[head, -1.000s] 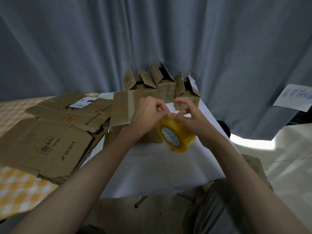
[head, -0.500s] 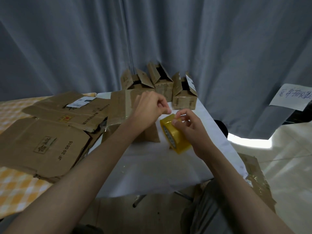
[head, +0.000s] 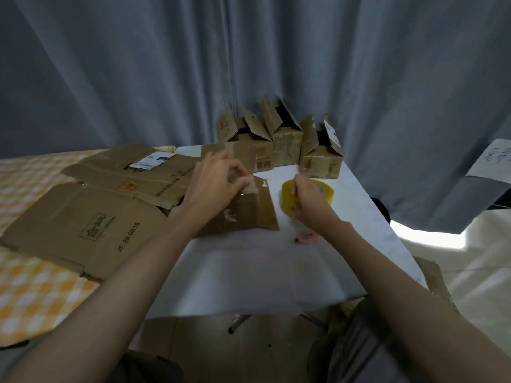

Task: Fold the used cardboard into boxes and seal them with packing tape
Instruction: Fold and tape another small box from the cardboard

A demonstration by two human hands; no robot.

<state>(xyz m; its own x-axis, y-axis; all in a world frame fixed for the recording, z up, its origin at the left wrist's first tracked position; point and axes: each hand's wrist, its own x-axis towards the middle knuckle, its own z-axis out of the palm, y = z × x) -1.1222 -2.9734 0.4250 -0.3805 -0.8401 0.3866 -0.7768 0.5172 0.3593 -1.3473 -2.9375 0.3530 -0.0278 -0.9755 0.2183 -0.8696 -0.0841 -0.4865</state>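
A folded brown cardboard box (head: 249, 214) stands on the white table (head: 249, 266) in front of me. My left hand (head: 215, 181) sits on its top right edge, fingers curled, pinching what looks like the loose tape end against the cardboard. Just right of the box, my right hand (head: 307, 203) grips the yellow packing tape roll (head: 322, 193), which is low over the table. The strip between hand and roll is too blurred to make out.
Three small boxes (head: 279, 142) with open flaps stand at the table's back edge. Flattened cardboard sheets (head: 80, 222) lie stacked on the left over a yellow checked cloth. A small pink object (head: 307, 238) lies near my right wrist. A grey curtain hangs behind.
Both hands came down from mid-air and drew apart. The left moved onto the box's top edge, and the right carried the roll down to the right.
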